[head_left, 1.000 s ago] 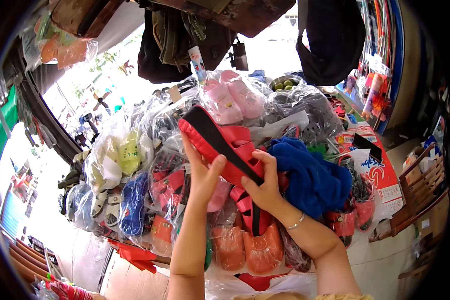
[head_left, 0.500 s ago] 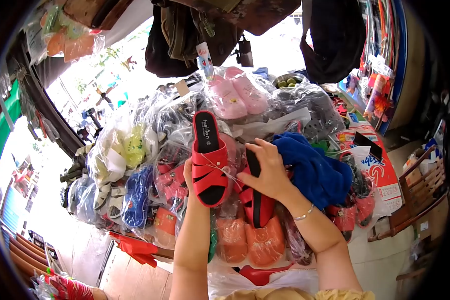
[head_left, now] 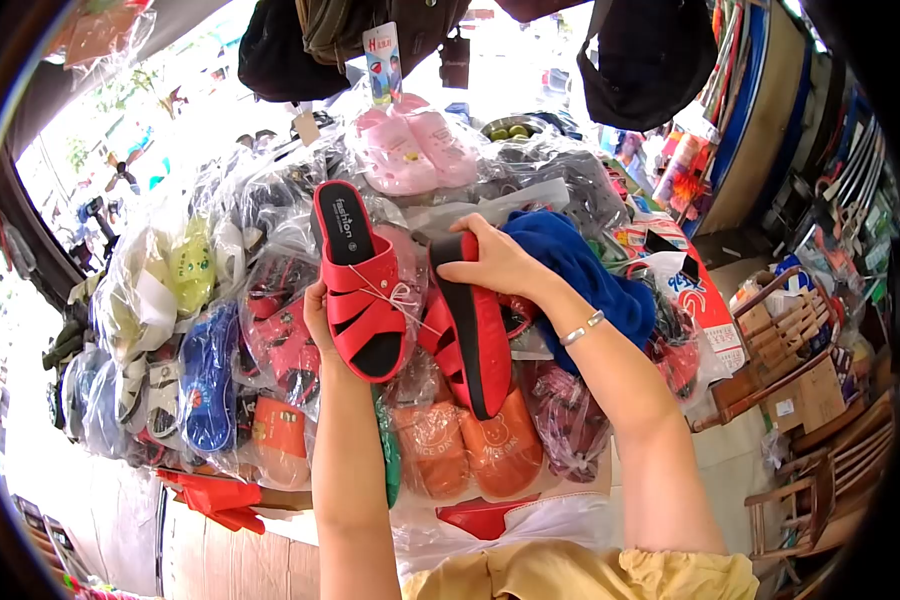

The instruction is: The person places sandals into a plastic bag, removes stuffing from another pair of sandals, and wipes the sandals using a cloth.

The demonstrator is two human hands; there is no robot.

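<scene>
My left hand (head_left: 320,320) holds a red sandal (head_left: 362,290) from behind its left edge, with the black insole facing up and its toe toward me. My right hand (head_left: 483,262) grips the heel of the matching red sandal (head_left: 470,335), which is turned on its side so its black sole shows. A thin white string links the two sandals at their straps. Beneath them are orange slippers (head_left: 500,445) in clear plastic. A blue cloth (head_left: 580,275) lies beside my right hand.
Bagged footwear covers the stand, with pink clogs (head_left: 415,150) at the back and a blue slipper (head_left: 208,380) on the left. Dark bags (head_left: 650,65) hang overhead. Wooden chairs (head_left: 785,350) stand at the right, near a red and white box (head_left: 705,310).
The left sandal has turned from sole-out to insole-up. My right hand has moved to the other sandal's heel and lifted it beside the first. The view has shifted right.
</scene>
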